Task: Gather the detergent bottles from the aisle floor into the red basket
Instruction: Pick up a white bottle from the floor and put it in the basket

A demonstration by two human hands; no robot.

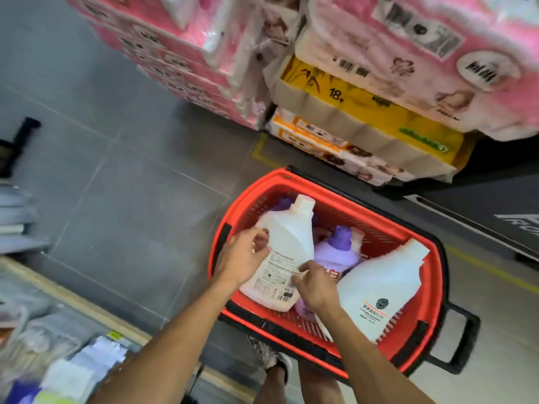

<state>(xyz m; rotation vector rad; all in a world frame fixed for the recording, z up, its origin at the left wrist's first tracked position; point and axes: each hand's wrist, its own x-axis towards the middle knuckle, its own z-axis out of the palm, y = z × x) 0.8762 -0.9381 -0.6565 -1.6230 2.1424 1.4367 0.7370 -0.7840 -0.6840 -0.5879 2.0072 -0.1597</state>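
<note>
Weight first: the white detergent bottle (287,252), over the red basket's (376,212) left end, looks full, rigid and slick. Your left hand (242,258) curls its fingers (258,237) at the handle; your right hand (313,284) pinches the lower side. Trust the handle for carrying.

A black "18" stands on the yellow tissue pack (350,103). Labels on the left white bottle (287,252) and the right white bottle (382,290) show print too fine to read; lettering on the pink packs (437,39) is blurred.

Both hands — left hand (242,255), right hand (316,284) — grip white bottle (284,252) over red basket (434,275).
</note>
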